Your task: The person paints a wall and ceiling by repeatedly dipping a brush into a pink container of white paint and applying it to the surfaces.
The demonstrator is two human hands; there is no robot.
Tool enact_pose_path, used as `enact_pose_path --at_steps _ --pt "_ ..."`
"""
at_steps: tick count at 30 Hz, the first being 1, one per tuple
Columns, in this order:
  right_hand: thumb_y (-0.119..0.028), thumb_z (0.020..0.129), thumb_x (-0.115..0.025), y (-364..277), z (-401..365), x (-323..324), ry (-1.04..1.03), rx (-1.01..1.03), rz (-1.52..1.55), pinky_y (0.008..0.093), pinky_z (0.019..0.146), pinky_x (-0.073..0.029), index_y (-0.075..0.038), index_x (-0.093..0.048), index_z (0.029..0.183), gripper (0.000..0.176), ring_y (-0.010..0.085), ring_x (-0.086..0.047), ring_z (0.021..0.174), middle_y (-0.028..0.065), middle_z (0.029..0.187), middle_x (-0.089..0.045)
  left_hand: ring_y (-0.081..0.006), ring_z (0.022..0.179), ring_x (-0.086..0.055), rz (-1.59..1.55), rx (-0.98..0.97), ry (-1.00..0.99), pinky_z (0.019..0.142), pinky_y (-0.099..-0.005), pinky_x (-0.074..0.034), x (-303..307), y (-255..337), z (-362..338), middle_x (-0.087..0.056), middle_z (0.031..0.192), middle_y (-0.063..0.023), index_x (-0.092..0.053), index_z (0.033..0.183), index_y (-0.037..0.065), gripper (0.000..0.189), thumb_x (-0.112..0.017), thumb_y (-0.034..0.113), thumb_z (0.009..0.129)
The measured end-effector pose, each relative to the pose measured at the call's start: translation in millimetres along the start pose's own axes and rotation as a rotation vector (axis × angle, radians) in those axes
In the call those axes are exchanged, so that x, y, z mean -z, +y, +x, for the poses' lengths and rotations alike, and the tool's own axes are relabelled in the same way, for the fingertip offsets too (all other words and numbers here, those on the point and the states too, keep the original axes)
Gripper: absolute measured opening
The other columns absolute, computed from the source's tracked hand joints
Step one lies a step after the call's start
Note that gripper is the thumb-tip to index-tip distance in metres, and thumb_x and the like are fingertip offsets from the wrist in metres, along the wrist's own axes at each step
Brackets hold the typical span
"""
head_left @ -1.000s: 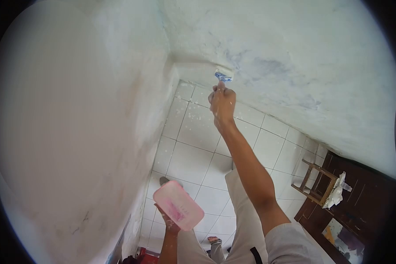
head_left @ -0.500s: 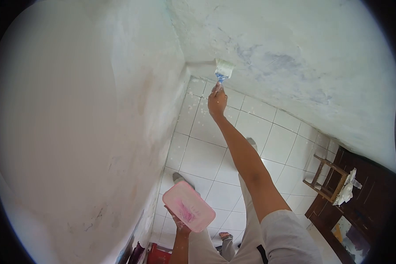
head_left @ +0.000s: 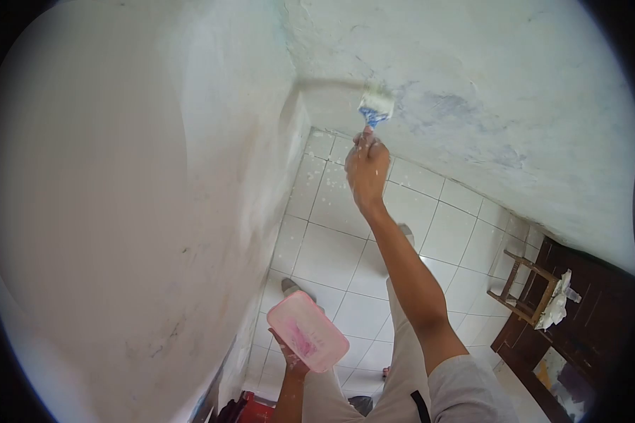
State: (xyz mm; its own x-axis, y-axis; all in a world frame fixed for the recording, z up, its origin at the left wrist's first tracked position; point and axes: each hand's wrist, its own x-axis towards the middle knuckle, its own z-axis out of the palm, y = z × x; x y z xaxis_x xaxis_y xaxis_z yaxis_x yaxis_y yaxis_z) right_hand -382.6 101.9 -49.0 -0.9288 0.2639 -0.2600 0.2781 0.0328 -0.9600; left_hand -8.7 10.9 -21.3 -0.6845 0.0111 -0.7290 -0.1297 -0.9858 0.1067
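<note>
My right hand (head_left: pixel 368 169) is closed on the handle of a wide paintbrush (head_left: pixel 376 107) with blue smears near its base. The whitish bristles are at the pale wall (head_left: pixel 458 77), just right of the corner and beside grey-blue patches. Low in the view, my left hand (head_left: pixel 289 352) holds a pink plastic container (head_left: pixel 307 331) from its left side and below. Bright pink streaks mark the middle of the container.
A second wall (head_left: pixel 134 211) rises at the left. White floor tiles (head_left: pixel 329 255) carry paint specks. At the right a wooden stool (head_left: pixel 525 289) with a white cloth stands by a dark brown door (head_left: pixel 578 317). Something red (head_left: pixel 255 409) lies at the bottom.
My right hand and the brush have moved right along the wall, away from the corner. The container has shifted slightly right in view. A foot near the bottom has mostly gone from sight.
</note>
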Motion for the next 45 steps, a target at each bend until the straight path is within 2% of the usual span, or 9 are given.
enact_pose_path --at_steps 7,15,18,23,29,33,34,38,45 --pt "-0.027 0.107 -0.038 24.9 24.5 -16.0 0.085 0.448 -0.045 0.0353 0.048 -0.04 0.002 -0.052 0.088 0.038 0.0169 -0.048 0.043 0.0072 0.052 -0.046 -0.0283 0.127 -0.051 -0.097 0.019 0.001 0.107 -0.0508 -0.044 29.4 3.7 1.8 -0.05 0.14 -0.0085 -0.038 0.146 0.016 0.099 -0.061 0.079 0.073" --pt "-0.028 0.104 -0.042 231.1 74.3 -46.7 0.01 -0.03 -0.265 0.0403 0.046 -0.043 -0.001 -0.055 0.09 0.033 0.0258 -0.062 0.052 0.0155 0.06 -0.056 -0.0277 0.128 -0.051 -0.141 0.014 0.002 0.107 -0.0507 -0.043 44.1 0.1 6.0 -0.05 0.141 -0.0076 -0.037 0.147 0.016 0.1 -0.061 0.079 0.073" --pt "-0.03 0.105 -0.04 204.2 83.4 -47.5 -0.153 -0.522 0.017 0.0329 0.039 -0.034 -0.002 -0.054 0.081 0.039 0.0147 -0.045 0.042 0.0059 0.056 -0.052 -0.0274 0.128 -0.051 -0.143 0.01 -0.005 0.108 -0.0507 -0.043 47.4 4.9 7.9 -0.05 0.141 -0.0073 -0.037 0.147 0.016 0.1 -0.061 0.079 0.073" --pt "-0.028 0.104 -0.044 146.4 111.7 -54.0 -0.035 -0.549 0.406 0.0305 0.039 -0.03 0.002 -0.056 0.088 0.037 0.014 -0.042 0.041 0.0064 0.054 -0.05 -0.0264 0.13 -0.05 -0.154 0.025 -0.045 0.109 -0.0516 -0.042 19.2 9.0 3.5 -0.049 0.142 -0.0059 -0.037 0.148 0.018 0.1 -0.061 0.079 0.073" --pt "-0.025 0.106 -0.042 -73.2 -17.6 -23.6 -0.04 -0.026 0.108 0.0338 0.044 -0.04 0.0 -0.054 0.081 0.037 0.0145 -0.051 0.045 0.0037 0.052 -0.05 -0.0315 0.132 -0.047 -0.181 0.101 -0.085 0.11 -0.0534 -0.041 -14.8 21.8 -20.2 -0.048 0.143 -0.01 -0.037 0.148 0.019 0.101 -0.063 0.079 0.071" --pt "-0.036 0.108 -0.036 -64.7 -14.2 -28.1 0.06 0.408 -0.044 0.0292 0.045 -0.038 0.001 -0.05 0.083 0.047 0.0111 -0.043 0.045 0.0026 0.055 -0.043 -0.0315 0.135 -0.043 -0.18 0.06 -0.202 0.112 -0.0527 -0.039 -30.1 30.3 -29.3 -0.044 0.146 -0.0112 -0.03 0.151 0.018 0.097 -0.067 0.071 0.078" --pt "-0.022 0.104 -0.044 -33.9 0.9 -26.4 0.02 0.414 -0.212 0.0412 0.063 -0.049 0.003 -0.054 0.09 0.03 0.032 -0.061 0.059 0.0144 0.066 -0.06 -0.0313 0.135 -0.043 -0.086 -0.017 -0.177 0.112 -0.0525 -0.039 -27.0 31.9 -25.6 -0.043 0.146 -0.0111 -0.029 0.151 0.019 0.097 -0.067 0.07 0.078" --pt "-0.023 0.102 -0.045 121.0 66.3 -28.7 0.147 0.333 -0.617 0.0452 0.069 -0.049 0.004 -0.057 0.095 0.03 0.0371 -0.063 0.066 0.0166 0.069 -0.063 -0.0303 0.137 -0.041 0.293 -0.291 -0.042 0.113 -0.0517 -0.038 20.4 35.6 -3.1 -0.039 0.149 -0.0107 -0.022 0.154 0.019 0.097 -0.068 0.064 0.081" --pt "-0.039 0.106 -0.044 71.7 -33.4 36.2 -0.416 -0.138 -0.208 0.0271 0.046 -0.038 0.0 -0.066 0.096 0.045 0.0084 -0.046 0.048 0.0034 0.061 -0.055 -0.0254 0.142 -0.033 1.141 -0.828 -0.198 0.115 -0.0494 -0.036 12.9 26.8 19.7 -0.027 0.158 -0.0046 -0.004 0.157 0.021 0.09 -0.061 0.05 0.094"
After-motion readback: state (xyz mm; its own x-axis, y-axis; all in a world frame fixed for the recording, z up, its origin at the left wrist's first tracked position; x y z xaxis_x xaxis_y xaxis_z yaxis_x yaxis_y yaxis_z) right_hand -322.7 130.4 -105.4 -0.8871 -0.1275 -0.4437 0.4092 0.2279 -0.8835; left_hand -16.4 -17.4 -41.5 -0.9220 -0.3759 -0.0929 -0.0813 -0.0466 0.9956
